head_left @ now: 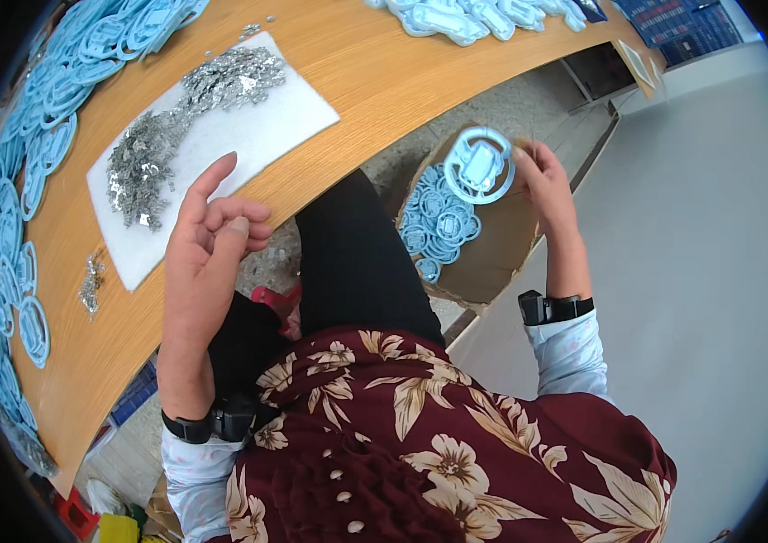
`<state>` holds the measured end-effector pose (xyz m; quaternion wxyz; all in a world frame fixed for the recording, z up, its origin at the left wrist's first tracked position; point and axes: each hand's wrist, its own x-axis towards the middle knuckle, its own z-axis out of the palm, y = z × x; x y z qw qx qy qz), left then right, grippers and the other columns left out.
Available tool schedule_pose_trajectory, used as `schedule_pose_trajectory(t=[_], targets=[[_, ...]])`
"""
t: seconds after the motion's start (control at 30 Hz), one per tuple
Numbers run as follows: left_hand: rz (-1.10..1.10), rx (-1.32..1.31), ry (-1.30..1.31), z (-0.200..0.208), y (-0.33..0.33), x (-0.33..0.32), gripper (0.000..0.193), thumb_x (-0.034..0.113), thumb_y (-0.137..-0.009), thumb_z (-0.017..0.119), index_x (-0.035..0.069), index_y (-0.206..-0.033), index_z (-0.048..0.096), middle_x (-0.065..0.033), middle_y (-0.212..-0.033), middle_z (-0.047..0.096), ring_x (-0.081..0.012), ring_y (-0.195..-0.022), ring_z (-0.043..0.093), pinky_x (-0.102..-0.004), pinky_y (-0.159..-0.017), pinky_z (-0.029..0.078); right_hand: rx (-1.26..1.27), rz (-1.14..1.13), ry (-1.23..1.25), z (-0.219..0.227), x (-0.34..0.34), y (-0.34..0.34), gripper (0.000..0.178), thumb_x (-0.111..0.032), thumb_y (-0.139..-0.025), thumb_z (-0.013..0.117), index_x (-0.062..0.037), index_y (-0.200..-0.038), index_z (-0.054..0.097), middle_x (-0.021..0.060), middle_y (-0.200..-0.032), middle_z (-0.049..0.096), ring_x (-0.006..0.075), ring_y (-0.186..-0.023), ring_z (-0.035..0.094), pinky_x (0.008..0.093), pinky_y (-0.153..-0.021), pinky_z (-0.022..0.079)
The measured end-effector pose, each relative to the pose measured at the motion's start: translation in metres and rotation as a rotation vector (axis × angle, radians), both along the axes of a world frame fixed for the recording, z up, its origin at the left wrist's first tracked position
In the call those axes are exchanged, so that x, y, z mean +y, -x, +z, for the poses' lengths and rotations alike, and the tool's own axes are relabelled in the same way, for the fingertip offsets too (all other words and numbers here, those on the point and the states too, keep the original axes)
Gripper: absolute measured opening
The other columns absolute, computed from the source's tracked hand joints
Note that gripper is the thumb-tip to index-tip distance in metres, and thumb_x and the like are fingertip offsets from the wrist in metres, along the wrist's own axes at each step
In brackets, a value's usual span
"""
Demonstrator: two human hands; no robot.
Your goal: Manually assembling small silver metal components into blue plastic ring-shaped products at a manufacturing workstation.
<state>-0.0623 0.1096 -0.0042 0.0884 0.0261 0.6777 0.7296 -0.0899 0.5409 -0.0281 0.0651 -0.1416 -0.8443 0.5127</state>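
My right hand [547,181] pinches the rim of a light blue plastic ring piece [478,165] with a raised block in its middle, like a toy steering wheel. The piece is over a cardboard box [501,249] that has many similar blue rings [441,217] inside. My left hand [207,244] is by the table's near edge, index finger stretched out and the others loosely bent, with nothing seen in it. Beside it on the table lies a white foam sheet [298,118] bearing two heaps of small silvery pieces, the nearer heap [141,163] and the farther heap [234,80].
Piles of blue ring pieces [49,118] cover the table's left side. More blue pieces [465,18] lie at its far edge. A small silvery cluster [91,288] sits on the wooden table [384,86] left of the sheet. The box stands on the floor, right of my legs.
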Motion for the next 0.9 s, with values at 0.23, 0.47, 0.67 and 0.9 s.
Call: schedule_pose_trajectory(t=[0.23, 0.47, 0.67, 0.9], targets=[[-0.019, 0.083, 0.365, 0.024, -0.004, -0.017, 0.035, 0.013, -0.096, 0.062, 0.004, -0.13, 0.061, -0.0085, -0.093, 0.071, -0.0153, -0.088, 0.068, -0.0302, -0.083, 0.054, 0.134, -0.178, 0.048, -0.052, 0.002, -0.004, 0.022, -0.03, -0.1, 0.061, -0.0089, -0.105, 0.067, -0.0084, -0.065, 0.045, 0.0022, -0.053, 0.038, 0.0211, -0.048, 0.03], [0.138, 0.255, 0.495, 0.047, 0.013, -0.095, 0.031, 0.012, -0.095, 0.058, 0.003, -0.124, 0.065, -0.009, -0.085, 0.07, -0.0166, -0.076, 0.065, -0.0321, -0.073, 0.053, 0.316, 0.396, 0.143, -0.009, -0.158, 0.058, 0.014, -0.014, -0.102, 0.058, -0.0038, -0.093, 0.061, -0.0055, -0.08, 0.053, 0.0032, -0.073, 0.045, 0.0205, -0.065, 0.039], [0.449, 0.208, 1.014, 0.05, 0.074, -0.198, 0.035, 0.012, -0.089, 0.059, 0.007, -0.122, 0.068, -0.0152, -0.103, 0.071, -0.0293, -0.095, 0.067, -0.0403, -0.087, 0.053, 0.407, 0.48, 0.107, 0.002, -0.23, 0.077, 0.011, -0.009, -0.099, 0.061, -0.0009, -0.092, 0.061, -0.0018, -0.079, 0.056, 0.0052, -0.073, 0.048, 0.0226, -0.065, 0.041], [0.493, 0.38, 1.632, 0.013, 0.135, -0.276, 0.04, 0.007, -0.084, 0.064, 0.015, -0.123, 0.067, -0.0125, -0.126, 0.061, -0.0337, -0.121, 0.055, -0.0459, -0.097, 0.05, 0.574, 0.473, -0.081, -0.009, -0.245, 0.073, 0.008, -0.006, -0.096, 0.062, 0.0016, -0.095, 0.066, 0.0027, -0.076, 0.061, 0.0088, -0.07, 0.055, 0.0249, -0.065, 0.046]])
